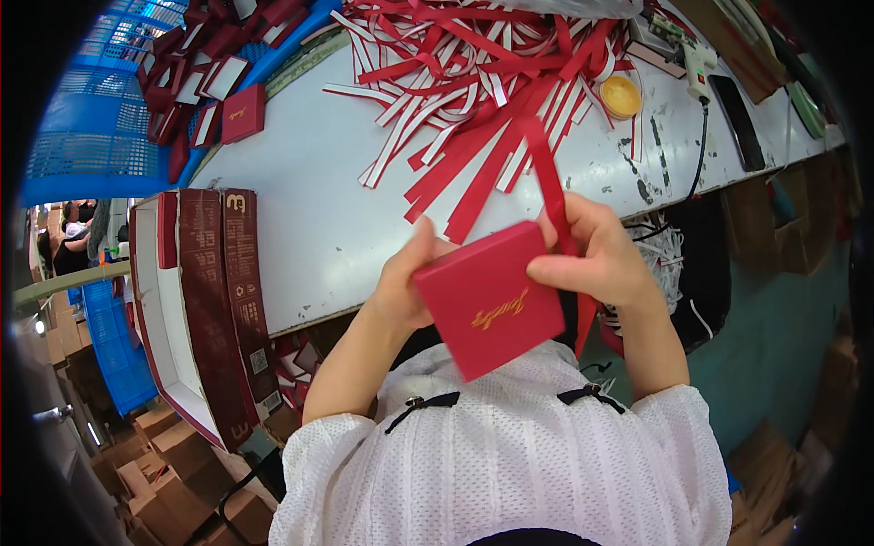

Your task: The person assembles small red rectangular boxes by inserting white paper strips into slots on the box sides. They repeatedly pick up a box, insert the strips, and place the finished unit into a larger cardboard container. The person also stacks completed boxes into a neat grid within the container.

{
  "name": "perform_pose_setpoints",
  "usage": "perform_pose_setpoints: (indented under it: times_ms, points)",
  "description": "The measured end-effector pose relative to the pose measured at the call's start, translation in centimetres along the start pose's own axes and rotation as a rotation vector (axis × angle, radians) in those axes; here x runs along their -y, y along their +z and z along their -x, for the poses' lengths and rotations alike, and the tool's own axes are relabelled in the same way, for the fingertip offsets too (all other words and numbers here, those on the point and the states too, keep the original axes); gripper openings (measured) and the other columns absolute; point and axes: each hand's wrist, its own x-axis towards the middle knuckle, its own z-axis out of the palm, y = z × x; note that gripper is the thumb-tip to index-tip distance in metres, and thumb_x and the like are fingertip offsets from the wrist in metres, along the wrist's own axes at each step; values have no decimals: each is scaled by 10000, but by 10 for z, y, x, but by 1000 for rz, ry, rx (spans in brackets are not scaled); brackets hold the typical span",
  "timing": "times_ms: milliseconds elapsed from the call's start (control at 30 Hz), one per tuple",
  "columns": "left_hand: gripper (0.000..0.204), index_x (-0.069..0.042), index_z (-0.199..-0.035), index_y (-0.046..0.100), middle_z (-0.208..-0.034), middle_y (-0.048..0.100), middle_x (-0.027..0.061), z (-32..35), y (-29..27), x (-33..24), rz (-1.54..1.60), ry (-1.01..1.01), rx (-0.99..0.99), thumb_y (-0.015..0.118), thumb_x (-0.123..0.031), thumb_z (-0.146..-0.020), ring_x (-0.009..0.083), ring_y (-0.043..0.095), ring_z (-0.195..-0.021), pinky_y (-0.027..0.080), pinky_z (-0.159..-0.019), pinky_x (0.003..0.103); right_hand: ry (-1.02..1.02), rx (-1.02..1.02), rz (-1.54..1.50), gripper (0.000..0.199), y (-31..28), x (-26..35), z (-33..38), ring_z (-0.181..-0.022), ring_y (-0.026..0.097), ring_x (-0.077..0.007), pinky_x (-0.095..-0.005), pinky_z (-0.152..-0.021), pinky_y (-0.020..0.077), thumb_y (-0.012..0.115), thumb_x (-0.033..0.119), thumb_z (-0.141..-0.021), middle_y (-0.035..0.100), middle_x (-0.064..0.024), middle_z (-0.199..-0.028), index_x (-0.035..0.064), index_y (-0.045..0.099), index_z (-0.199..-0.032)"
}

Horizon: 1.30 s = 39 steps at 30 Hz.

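Note:
A square red gift box (496,309) with gold script on its lid is held up in front of my chest, tilted. My left hand (407,278) is closed on its left edge, the thumb at the upper corner. From the right, my right hand (601,255) pinches a flat red ribbon (544,168) between thumb and fingers, close against the box's right edge. The ribbon's upper part rises over the table toward a loose heap of red and white ribbon strips (473,68). Whether the ribbon is stuck to the box is hidden by the fingers.
A blue mesh crate (82,146) at the far left carries many small red boxes (244,114). Left of me stands a maroon carton (202,300). A yellow round tub (621,96), a power strip (699,68) and a black phone (737,123) lie on the white table (300,218).

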Motion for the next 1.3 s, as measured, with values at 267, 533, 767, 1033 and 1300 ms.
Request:
perform_pose_setpoints:
  times_ms: [267,533,767,1033,1300]
  points:
    - [337,7,-1120,431,-1071,513,136,-20,29,11,-426,425,-438,486,-33,-789,195,495,-1003,377,-875,331,-318,-90,432,132,7,5,20,-640,490,-259,-318,-589,390,517,111,-783,514,-108,-677,-12,547,-745]
    - [292,46,-1059,431,-967,544,112,-24,51,22,-518,440,-417,409,37,-768,132,513,-870,390,-738,244,-425,93,514,201,13,12,15,-592,413,-247,-338,-573,322,520,94,-744,467,-79,-610,19,466,-565]
    - [309,58,-1046,437,-964,540,112,-21,58,21,-516,462,-362,399,44,-739,101,482,-788,357,-666,226,-454,88,429,220,14,14,17,-558,408,-249,-335,-552,321,512,73,-727,432,-79,-561,21,438,-526]
    - [258,52,-1055,435,-1015,522,157,-16,52,24,-677,490,-409,395,-53,-823,229,537,-920,444,-800,347,-479,122,406,239,14,14,19,-547,402,-243,-333,-545,313,510,73,-727,403,-75,-543,32,414,-512]
    - [201,32,-1033,454,-991,529,135,-27,49,26,-639,617,-512,394,-69,-870,196,564,-845,490,-710,311,-379,122,381,203,12,8,14,-574,397,-214,-305,-527,315,495,102,-714,408,-73,-549,7,457,-538]
